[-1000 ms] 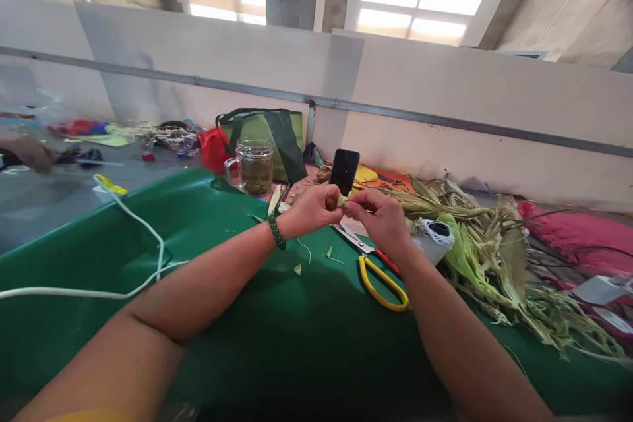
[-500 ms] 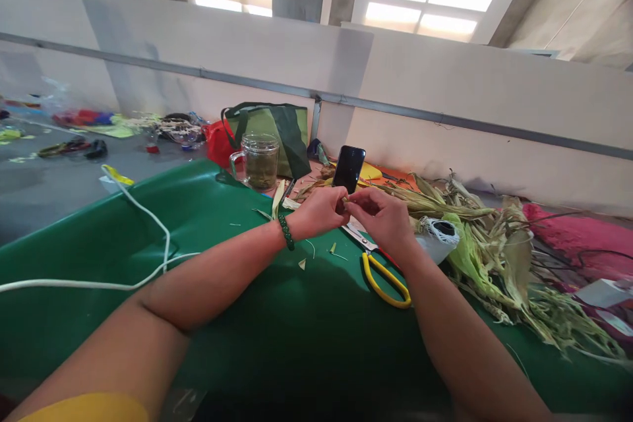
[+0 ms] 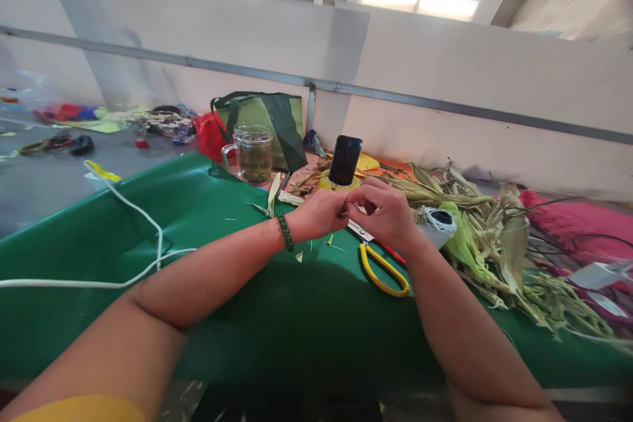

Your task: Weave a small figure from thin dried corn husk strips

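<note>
Glossy green-sheeted desk (image 3: 306, 323) carries dry tan husks (image 3: 509, 237). Near my right hand (image 3: 384, 214) lie yellow-handled steel scissors (image 3: 364, 235): lowering it could knock them. My left hand (image 3: 322, 216) meets the right, each grip pinched, apparently on a small husk piece hidden between; uneven pressure could lose it.

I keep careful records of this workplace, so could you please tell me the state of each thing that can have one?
Left hand: fingers curled, close to the right fingertips; grip unclear.
Right hand: thumb and finger bent together; grip unclear.
Scissors: lying on green cover; blades partly hidden.
Phone: propped upright, screen dark.
Glass mug: upright, holding liquid.
Bag: standing.
Corn husks: heaped loosely.
White cable: loosely curved, uncoiled.
</note>
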{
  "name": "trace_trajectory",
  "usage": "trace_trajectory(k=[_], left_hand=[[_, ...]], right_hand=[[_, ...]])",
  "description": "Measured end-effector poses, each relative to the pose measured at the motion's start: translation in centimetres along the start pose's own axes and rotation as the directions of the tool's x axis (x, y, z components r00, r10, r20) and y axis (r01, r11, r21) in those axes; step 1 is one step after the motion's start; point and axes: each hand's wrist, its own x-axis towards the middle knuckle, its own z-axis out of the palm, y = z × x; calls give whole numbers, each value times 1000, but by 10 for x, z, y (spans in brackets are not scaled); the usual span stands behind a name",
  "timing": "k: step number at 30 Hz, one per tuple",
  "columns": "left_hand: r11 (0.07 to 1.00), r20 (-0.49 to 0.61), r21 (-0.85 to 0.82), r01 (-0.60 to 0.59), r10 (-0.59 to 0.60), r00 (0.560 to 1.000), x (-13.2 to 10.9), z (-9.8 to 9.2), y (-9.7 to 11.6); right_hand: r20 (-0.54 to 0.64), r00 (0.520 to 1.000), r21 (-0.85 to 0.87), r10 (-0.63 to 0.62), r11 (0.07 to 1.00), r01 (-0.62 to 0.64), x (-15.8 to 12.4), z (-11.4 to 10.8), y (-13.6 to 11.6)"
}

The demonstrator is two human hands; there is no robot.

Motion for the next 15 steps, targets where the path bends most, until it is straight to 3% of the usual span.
trace_trajectory(k=[3, 6, 8, 11, 13, 15], left_hand=[[994, 11, -111, -21, 23, 1000, 1, -1, -3], [952, 57, -307, -2, 21, 998, 4, -1, -10], [909, 143, -416, 22, 42, 989, 4, 0, -12], [880, 309, -474, 30, 134, 942, 3, 4, -12], [842, 342, -537, 55, 158, 926, 3, 5, -12], [784, 293, -614, 98, 111, 950, 4, 2, -13]], right_hand=[[-113, 994, 117, -1, 993, 15, 1, 5, 1], [-195, 977, 148, 81, 988, -53, 3, 9, 3], [-204, 970, 190, 136, 977, -97, 5, 9, 4], [-180, 961, 299, 209, 942, -149, 6, 6, 3], [-189, 943, 360, 274, 913, -194, 8, 2, 6], [-182, 923, 402, 339, 882, -245, 9, -3, 10]])
